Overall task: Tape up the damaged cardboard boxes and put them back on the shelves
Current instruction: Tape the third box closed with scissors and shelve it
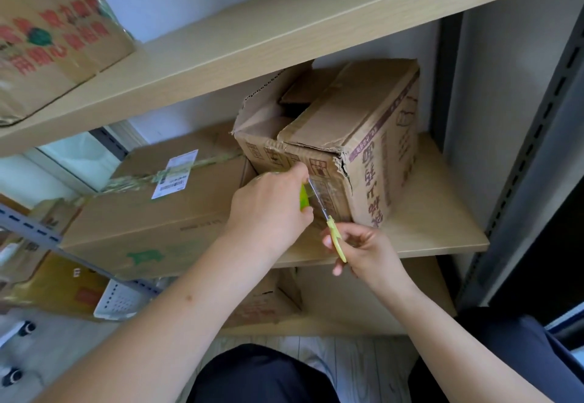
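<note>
Two hands are working at the front face of one torn cardboard box [354, 137], which is sitting on the middle wooden shelf [436, 222] with its top flaps gaping and its front right corner ripped. The left hand [271, 210] is curling around a green-handled object [304, 198], most likely a tape dispenser, and pressing against the box's front, where a strip of clear tape [325, 191] is lying on the cardboard. The right hand [363, 251] is gripping one pair of yellow-green scissors [328, 222], whose blades are pointing up across the tape.

One larger flat carton [151, 213], bearing a white shipping label [175, 173] and already taped over, is lying just beside the torn box on the left. One printed box [53, 39] with red characters is resting on the top shelf [252, 33]. One more cardboard box [268, 301] is standing on the lowest shelf, partly hidden by the left forearm. At lower left, one white perforated basket [120, 301] is sitting near a yellow package [60, 285]. Whether the scissor blades are touching the tape cannot be told.
</note>
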`<state>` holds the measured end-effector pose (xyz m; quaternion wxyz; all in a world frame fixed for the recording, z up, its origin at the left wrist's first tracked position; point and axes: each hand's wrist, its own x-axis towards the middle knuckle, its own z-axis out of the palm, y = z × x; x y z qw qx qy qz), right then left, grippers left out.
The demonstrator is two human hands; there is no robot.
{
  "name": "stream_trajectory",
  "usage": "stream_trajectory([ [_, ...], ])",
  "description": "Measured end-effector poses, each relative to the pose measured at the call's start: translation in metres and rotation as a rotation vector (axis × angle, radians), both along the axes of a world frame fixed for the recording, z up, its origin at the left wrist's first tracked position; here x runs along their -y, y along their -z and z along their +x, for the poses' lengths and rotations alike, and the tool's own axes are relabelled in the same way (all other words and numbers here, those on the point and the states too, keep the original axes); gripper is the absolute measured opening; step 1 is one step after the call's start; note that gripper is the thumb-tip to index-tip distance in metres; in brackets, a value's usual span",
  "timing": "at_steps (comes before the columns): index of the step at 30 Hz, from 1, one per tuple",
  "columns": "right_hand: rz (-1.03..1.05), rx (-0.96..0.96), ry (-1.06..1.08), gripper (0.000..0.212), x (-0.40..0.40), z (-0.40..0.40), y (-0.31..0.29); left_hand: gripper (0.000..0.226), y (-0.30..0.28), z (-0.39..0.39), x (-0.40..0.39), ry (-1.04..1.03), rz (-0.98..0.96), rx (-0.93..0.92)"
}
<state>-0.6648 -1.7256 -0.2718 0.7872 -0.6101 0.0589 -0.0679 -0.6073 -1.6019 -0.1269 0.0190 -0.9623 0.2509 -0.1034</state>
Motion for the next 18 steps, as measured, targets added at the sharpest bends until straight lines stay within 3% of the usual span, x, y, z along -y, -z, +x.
stream_trajectory([
  [5,0.035,-0.027,-0.009,0.015,-0.004,-0.002,0.0,0.032,-0.006,0.0,-0.001,-0.062,-0.02,-0.144],
  [18,-0.01,-0.079,-0.074,0.021,-0.013,-0.009,-0.001,0.024,-0.014,0.007,-0.006,-0.14,-0.055,-0.363],
])
